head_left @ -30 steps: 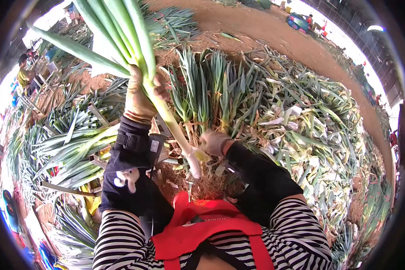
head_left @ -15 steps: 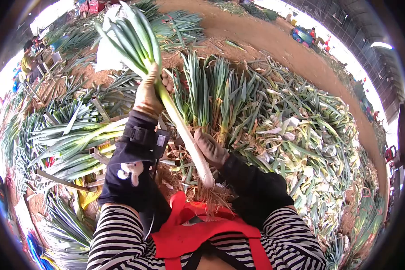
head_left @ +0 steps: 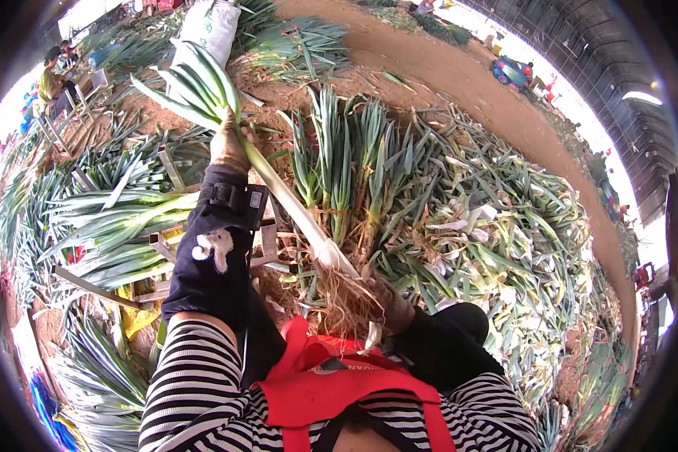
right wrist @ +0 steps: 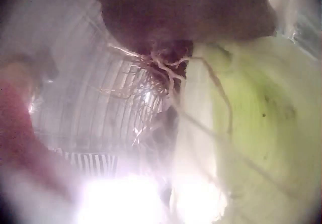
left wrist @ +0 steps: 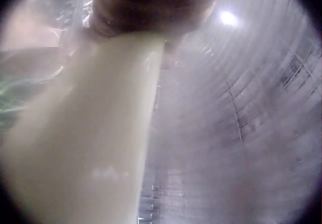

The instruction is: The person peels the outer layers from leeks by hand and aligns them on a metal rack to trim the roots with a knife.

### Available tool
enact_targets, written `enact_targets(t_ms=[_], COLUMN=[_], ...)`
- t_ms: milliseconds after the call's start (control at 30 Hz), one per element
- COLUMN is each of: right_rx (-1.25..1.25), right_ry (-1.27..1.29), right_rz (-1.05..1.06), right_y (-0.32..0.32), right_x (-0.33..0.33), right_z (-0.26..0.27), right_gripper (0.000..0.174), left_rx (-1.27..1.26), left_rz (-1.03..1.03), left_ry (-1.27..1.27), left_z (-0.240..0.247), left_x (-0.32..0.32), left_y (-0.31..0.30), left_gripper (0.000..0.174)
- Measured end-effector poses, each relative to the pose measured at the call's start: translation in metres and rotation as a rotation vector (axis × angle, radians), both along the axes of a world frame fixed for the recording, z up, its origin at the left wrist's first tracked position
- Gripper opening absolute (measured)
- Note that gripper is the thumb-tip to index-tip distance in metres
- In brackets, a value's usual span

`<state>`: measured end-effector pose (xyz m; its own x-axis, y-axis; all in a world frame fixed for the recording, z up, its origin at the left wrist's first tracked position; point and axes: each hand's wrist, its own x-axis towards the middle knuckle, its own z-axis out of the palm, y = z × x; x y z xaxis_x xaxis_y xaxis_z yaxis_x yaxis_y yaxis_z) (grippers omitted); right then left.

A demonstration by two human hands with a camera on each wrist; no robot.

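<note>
The left hand (head_left: 231, 145) grips a long leek (head_left: 290, 203) just under its green leaves, which fan out to the upper left. The white stalk slants down toward the right hand (head_left: 390, 301), which holds the root end, its fingers partly hidden by tangled brown roots (head_left: 346, 297). In the left wrist view, the pale stalk (left wrist: 95, 123) runs below the curled fingers (left wrist: 151, 8). Dark gloved fingers (right wrist: 186, 13) of the right hand lie against a pale green layer (right wrist: 261, 113) in the right wrist view, with thin roots beside them. A small whitish piece (head_left: 373, 335) hangs under the roots.
Upright leeks (head_left: 339, 162) stand ahead, beside a large heap of stripped leaves (head_left: 505, 241) on the right. More leeks (head_left: 113, 215) lie across a metal frame (head_left: 94, 288) on the left. A white sack (head_left: 209, 30) and a seated person (head_left: 51, 83) are farther back.
The right hand has gone from beside the lower stalk to the root end, moving down and right. The left hand and leafy top have shifted slightly left, and the roots now hang bunched before the apron.
</note>
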<state>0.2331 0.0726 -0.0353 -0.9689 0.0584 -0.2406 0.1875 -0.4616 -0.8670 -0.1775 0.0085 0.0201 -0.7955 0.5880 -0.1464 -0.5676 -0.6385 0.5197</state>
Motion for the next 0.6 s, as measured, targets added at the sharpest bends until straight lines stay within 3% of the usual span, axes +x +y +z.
enact_targets(t_ms=[100, 233, 367, 400, 500, 533, 600], right_rx=[0.127, 1.296, 0.438, 1.082, 1.314, 1.044, 0.756], right_ry=[0.031, 0.270, -0.121, 0.123, 0.348, 0.014, -0.304], right_rz=[-0.167, 0.062, -0.101, -0.027, -0.067, -0.087, -0.107], right_y=[0.015, 0.018, -0.003, -0.003, -0.012, -0.018, -0.016], right_x=[0.029, 0.044, 0.062, 0.064, 0.066, 0.066, 0.073], right_z=[-0.046, -0.024, 0.018, 0.033, 0.056, 0.076, 0.078], right_gripper=[0.046, 0.045, 0.043, 0.042, 0.043, 0.040, 0.038], left_rx=[-0.043, -0.079, -0.157, -0.160, -0.166, -0.176, -0.185], left_rz=[0.151, 0.127, 0.169, 0.175, 0.166, 0.171, 0.175], left_ry=[0.099, 0.068, 0.014, -0.008, -0.033, -0.028, 0.001], left_z=[-0.011, -0.013, -0.011, -0.013, -0.022, -0.022, -0.024], left_x=[-0.002, 0.013, 0.030, 0.031, 0.030, 0.031, 0.034], left_y=[0.005, 0.007, 0.019, 0.023, 0.031, 0.032, 0.032], left_gripper=[0.039, 0.036, 0.037, 0.037, 0.035, 0.035, 0.034])
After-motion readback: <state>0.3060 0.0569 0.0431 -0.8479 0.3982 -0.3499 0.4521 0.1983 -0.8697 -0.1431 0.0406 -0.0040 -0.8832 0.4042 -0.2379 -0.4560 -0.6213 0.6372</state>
